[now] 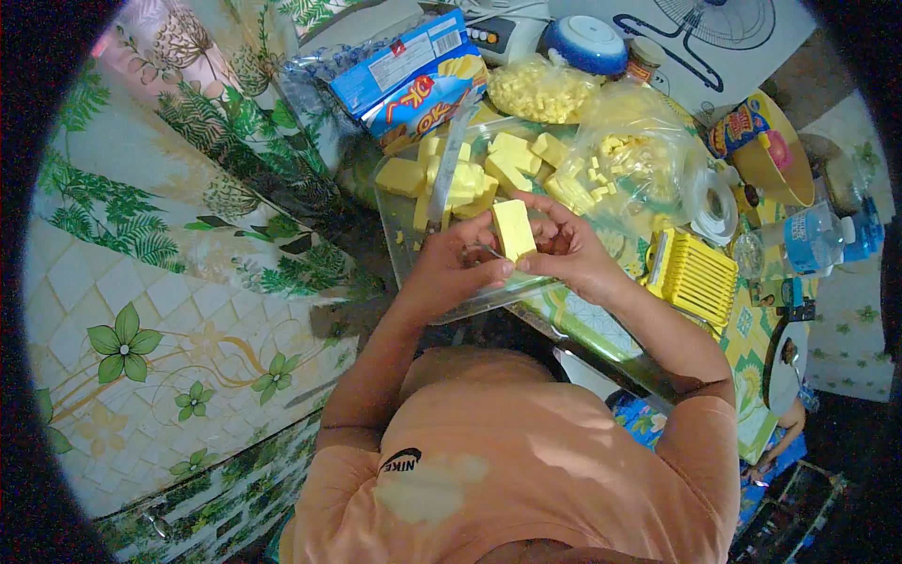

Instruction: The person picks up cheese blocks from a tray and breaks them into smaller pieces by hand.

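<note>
A pale yellow block (513, 230), like cheese or butter, is held upright between my two hands above the near edge of a clear plastic tray (482, 303). The fingers and thumb of my left hand (456, 259) close on its left side. My right hand (575, 258) grips the opposite side, thumb at the bottom. A knife (449, 169) lies across the pieces in the tray, its lower end beside my left hand; whether that hand touches it, I cannot tell. Several larger yellow chunks (508, 174) sit behind the held block.
Behind the tray are a blue snack box (427, 89), a bag of small yellow cubes (540, 89) and a blue bowl (584, 45). An open plastic bag (648, 141) stands at right, near a yellow slotted slicer (695, 280) and a water bottle (799, 242). Patterned curtain (178, 320) hangs left.
</note>
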Demonstrator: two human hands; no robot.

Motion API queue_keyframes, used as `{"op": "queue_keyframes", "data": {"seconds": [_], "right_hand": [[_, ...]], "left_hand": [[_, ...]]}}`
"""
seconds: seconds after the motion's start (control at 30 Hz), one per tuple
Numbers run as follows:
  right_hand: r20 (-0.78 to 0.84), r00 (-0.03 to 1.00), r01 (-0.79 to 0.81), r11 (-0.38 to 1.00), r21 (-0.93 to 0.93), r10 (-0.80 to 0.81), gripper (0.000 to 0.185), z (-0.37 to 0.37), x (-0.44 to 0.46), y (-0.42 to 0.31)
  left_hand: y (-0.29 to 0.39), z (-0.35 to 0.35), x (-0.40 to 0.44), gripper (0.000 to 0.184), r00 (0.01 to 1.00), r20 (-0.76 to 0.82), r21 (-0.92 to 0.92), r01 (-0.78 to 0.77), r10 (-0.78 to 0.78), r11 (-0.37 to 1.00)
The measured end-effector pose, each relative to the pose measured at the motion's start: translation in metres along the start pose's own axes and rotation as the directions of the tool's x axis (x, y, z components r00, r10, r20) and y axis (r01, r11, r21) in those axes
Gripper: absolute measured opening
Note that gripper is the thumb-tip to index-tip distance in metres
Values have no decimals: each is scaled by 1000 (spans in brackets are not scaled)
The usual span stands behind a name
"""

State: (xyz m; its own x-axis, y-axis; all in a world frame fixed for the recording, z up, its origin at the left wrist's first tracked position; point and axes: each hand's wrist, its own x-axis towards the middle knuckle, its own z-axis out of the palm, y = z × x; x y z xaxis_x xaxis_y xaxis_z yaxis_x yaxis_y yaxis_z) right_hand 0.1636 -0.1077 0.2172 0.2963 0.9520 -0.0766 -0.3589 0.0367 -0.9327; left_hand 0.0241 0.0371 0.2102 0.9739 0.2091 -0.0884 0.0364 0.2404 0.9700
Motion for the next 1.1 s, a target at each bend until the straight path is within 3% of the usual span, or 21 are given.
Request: {"op": "queue_keyframes", "data": {"seconds": [0.33, 0.63, 1.1], "right_hand": [[0, 1000, 5, 999, 38, -5, 77, 0, 0, 0], [21, 1000, 24, 998, -58, -23, 78, -1, 0, 2], [32, 998, 50, 998, -49, -49, 75, -1, 0, 6]], "left_hand": [[3, -1, 1, 66, 999, -9, 74, 37, -36, 997], [1, -2, 0, 63, 999, 23, 106, -43, 41, 993], [3, 0, -3, 63, 1000, -4, 51, -19, 19, 999]]}}
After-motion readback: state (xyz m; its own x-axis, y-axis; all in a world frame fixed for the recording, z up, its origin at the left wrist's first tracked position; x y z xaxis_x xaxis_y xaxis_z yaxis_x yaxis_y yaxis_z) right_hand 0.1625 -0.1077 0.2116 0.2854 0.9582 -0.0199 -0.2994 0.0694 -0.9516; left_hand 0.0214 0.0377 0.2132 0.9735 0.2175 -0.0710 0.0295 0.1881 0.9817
